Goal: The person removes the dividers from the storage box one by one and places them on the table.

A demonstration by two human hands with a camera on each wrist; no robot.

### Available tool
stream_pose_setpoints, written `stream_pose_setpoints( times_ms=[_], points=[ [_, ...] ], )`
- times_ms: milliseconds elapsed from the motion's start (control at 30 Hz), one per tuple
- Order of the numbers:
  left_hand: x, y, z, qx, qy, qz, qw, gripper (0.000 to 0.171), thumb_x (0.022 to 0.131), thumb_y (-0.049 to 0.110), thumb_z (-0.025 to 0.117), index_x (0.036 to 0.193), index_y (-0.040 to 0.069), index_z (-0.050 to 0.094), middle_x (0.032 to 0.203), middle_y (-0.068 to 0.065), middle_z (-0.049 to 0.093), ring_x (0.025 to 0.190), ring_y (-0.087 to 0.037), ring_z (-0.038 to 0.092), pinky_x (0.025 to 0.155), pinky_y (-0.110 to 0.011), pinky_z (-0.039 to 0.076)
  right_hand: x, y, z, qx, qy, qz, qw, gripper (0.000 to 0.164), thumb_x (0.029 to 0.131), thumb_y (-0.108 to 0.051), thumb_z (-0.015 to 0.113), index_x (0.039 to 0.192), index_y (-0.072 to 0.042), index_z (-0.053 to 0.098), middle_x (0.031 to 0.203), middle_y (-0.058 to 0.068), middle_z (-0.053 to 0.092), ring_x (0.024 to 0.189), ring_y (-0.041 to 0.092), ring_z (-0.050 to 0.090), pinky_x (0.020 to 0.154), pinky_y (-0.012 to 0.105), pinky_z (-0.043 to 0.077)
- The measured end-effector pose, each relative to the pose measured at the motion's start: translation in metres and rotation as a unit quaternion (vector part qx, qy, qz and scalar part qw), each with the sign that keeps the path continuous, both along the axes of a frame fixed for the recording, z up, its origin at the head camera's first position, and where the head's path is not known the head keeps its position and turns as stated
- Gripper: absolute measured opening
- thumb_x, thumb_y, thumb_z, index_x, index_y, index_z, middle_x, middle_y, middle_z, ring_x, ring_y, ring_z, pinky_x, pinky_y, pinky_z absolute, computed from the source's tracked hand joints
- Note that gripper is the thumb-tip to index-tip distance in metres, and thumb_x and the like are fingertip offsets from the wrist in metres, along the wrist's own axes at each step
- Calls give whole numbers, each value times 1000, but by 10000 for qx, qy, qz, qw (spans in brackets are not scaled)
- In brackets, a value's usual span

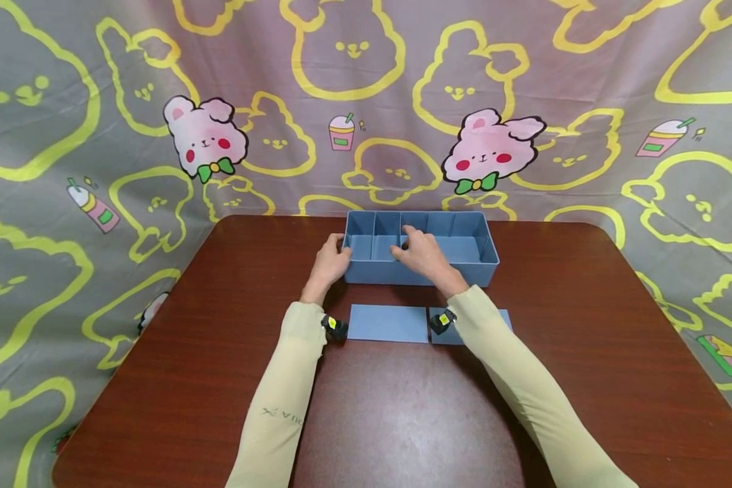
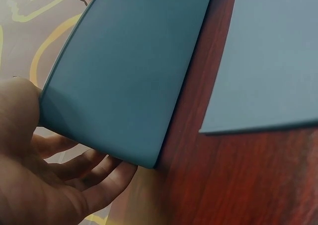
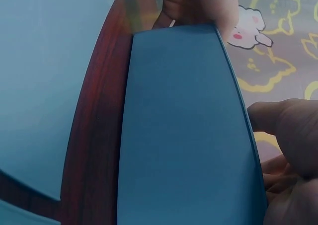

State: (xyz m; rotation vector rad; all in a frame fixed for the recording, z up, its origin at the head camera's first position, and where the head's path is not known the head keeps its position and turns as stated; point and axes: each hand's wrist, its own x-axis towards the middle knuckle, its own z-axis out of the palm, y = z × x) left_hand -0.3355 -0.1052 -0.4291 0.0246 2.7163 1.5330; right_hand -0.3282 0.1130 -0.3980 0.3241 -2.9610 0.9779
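A blue plastic storage box [image 1: 378, 273] with an open top stands toward the back of the table. A blue divider [image 1: 375, 234] crosses it near the left end. My left hand [image 1: 331, 261] grips the box's left end, its fingers spread along the end wall and its thumb at the rim. Over the middle of the box, my right hand [image 1: 427, 256] reaches inside and pinches a second divider [image 1: 400, 220] between thumb and fingers. In the right wrist view, the front wall [image 3: 184, 125] hides some of these fingers.
Two flat blue panels lie side by side in front of the box, a left panel [image 1: 388, 323] and a right panel [image 1: 501, 322], the right one partly covered by my sleeve. Behind the brown table [image 1: 250, 271] hangs a patterned cloth [image 1: 268, 61].
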Motion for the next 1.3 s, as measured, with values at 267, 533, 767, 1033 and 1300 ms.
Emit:
stream_pose_setpoints(
  times_ms=[267,533,767,1033,1300],
  points=[
    [-1,-1,1,-62,165,120,9998,49,98,19,44,146,7,40,141,-17,51,124,-32,51,105,-49,41,-2,-3,2,126,-88,73,9999,69,95,-35,61,149,0,37,118,20,68,98,29,69,85,44,55],
    [-2,0,-1,-23,111,97,9999,48,98,20,44,145,9,39,143,-18,50,124,-31,51,105,-49,41,-2,-1,3,211,-175,52,9996,64,94,-30,63,147,-1,41,119,19,69,95,28,69,82,43,55],
    [-4,1,0,-75,159,114,9998,49,98,19,45,146,7,39,140,-17,52,122,-32,52,104,-48,41,-1,-2,4,300,-405,16,9987,66,95,-33,62,149,-3,39,123,19,66,99,28,68,84,43,55],
    [-3,2,1,-148,300,134,9993,48,96,20,46,143,7,43,139,-18,54,124,-31,53,106,-46,41,-2,0,5,355,-482,66,9982,62,95,-31,59,147,-2,41,84,11,70,66,17,61,62,32,46],
    [1,2,0,9,30,-23,10000,52,100,23,44,148,8,35,144,-18,48,119,-30,51,103,-48,42,-3,3,3,321,-473,48,9984,57,93,-25,54,145,-3,44,76,7,67,61,16,56,59,32,41]
  ],
)
